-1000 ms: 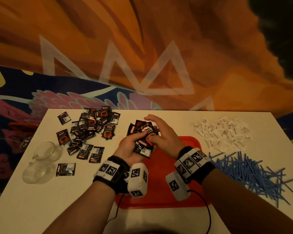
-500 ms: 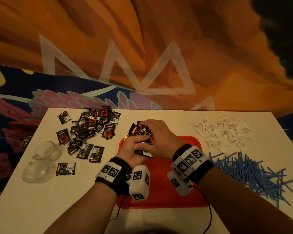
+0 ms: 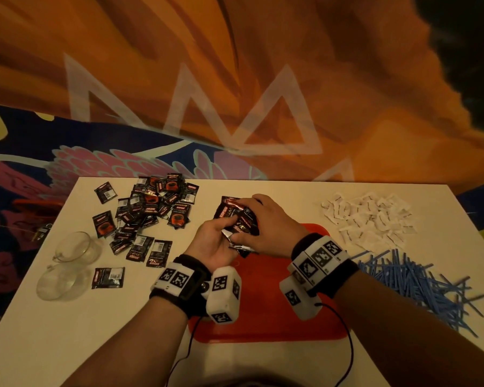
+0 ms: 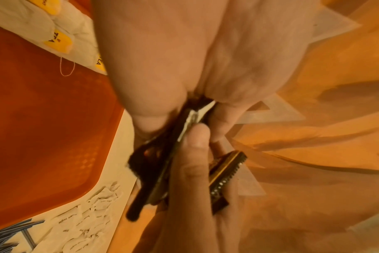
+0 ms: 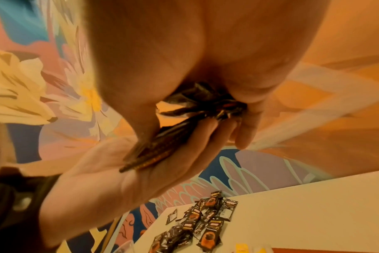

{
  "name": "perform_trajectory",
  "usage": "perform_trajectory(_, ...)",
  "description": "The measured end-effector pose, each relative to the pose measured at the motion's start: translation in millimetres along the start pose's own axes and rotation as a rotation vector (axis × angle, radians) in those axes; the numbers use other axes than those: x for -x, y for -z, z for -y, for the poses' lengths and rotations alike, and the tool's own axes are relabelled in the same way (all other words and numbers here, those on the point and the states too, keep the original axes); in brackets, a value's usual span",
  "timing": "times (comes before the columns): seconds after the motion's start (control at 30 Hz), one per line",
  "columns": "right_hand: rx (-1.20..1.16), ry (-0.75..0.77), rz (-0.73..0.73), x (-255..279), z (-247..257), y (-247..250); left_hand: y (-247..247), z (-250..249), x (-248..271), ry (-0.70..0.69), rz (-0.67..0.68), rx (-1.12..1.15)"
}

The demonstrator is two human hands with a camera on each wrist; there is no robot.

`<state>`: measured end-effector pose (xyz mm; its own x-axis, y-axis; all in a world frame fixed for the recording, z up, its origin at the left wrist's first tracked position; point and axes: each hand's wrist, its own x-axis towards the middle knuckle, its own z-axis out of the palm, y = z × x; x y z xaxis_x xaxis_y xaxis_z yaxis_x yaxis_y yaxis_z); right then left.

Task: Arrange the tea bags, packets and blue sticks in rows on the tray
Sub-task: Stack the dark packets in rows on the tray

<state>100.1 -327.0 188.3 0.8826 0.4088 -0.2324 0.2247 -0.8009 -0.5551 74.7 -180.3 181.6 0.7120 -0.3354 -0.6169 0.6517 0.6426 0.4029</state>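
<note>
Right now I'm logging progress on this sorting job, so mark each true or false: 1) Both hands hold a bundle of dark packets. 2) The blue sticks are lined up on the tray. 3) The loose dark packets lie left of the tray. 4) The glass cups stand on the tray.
1) True: the left hand and right hand hold the bundle of dark packets.
2) False: the blue sticks lie heaped on the table, right of the tray.
3) True: the loose dark packets.
4) False: the glass cups stand at the table's left edge.

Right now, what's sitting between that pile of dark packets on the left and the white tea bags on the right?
In the head view, both hands, left hand and right hand, grip a bunch of packets above the red tray's far edge.
</note>
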Motion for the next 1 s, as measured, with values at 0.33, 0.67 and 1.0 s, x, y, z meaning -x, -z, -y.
perform_trajectory(0.33, 0.026, 0.122, -0.019, 10.2, 7.4, -3.3, -14.5, -3.2, -6.7, 0.057, -0.037, -0.039)
perform_trajectory(0.67, -0.018, 0.215, 0.063, 9.5, 1.7, -3.8, -19.6, -4.4, 1.2, 0.073, -0.06, -0.164)
perform_trajectory(1.0, -0.122, 0.21, 0.066, 13.3, 2.6, -0.5, -8.3, 1.9, 5.0, 0.01, 0.095, -0.049)
